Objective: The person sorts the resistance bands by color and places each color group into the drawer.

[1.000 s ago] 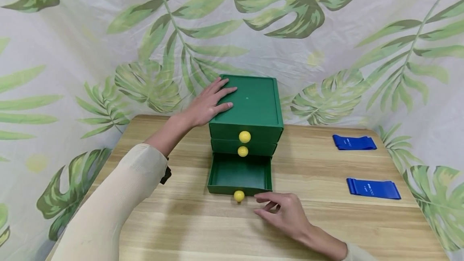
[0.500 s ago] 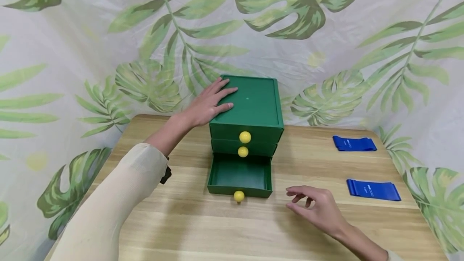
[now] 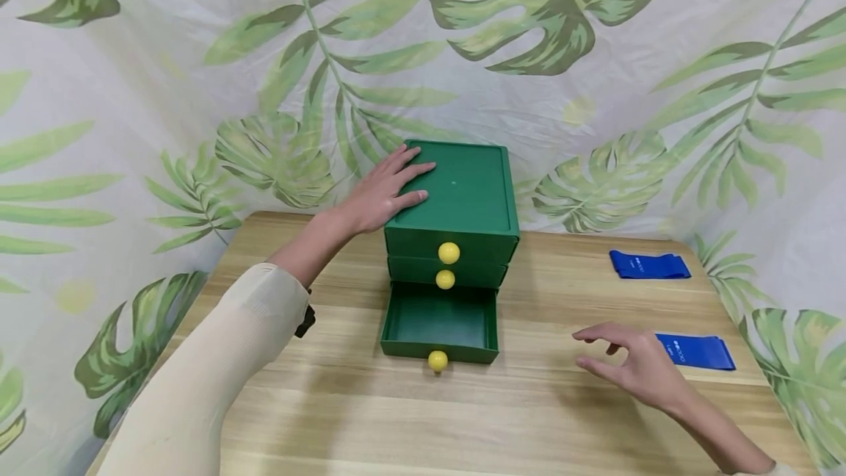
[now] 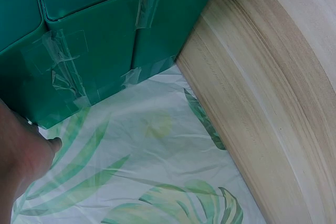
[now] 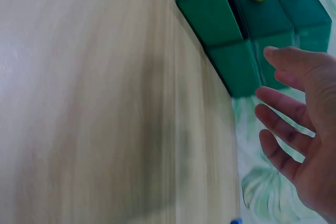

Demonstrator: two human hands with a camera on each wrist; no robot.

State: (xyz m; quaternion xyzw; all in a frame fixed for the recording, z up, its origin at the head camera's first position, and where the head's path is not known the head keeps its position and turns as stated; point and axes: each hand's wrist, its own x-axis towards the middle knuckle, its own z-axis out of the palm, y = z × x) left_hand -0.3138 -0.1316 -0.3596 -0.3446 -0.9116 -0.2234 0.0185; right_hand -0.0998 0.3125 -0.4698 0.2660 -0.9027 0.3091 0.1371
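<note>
The green cabinet (image 3: 465, 193) (with yellow knobs (image 3: 449, 253)) stands upright, its bottom drawer (image 3: 463, 352) open.

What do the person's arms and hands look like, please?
The left hand and right hand are ungloved. A cream sleeve covers much of the left arm, with a small black object by its cuff, too indistinct to identify. Only a pale sleeve edge shows on the right arm.

Head view: the nearer flat blue strip (image 3: 704, 352) is partly covered by the bare right hand (image 3: 644, 366); its small white print (image 3: 677, 350) is blurred. Left wrist view: the boxy green drawer cabinet (image 4: 97, 45) and left hand (image 4: 25, 156) are edge-cropped.
</note>
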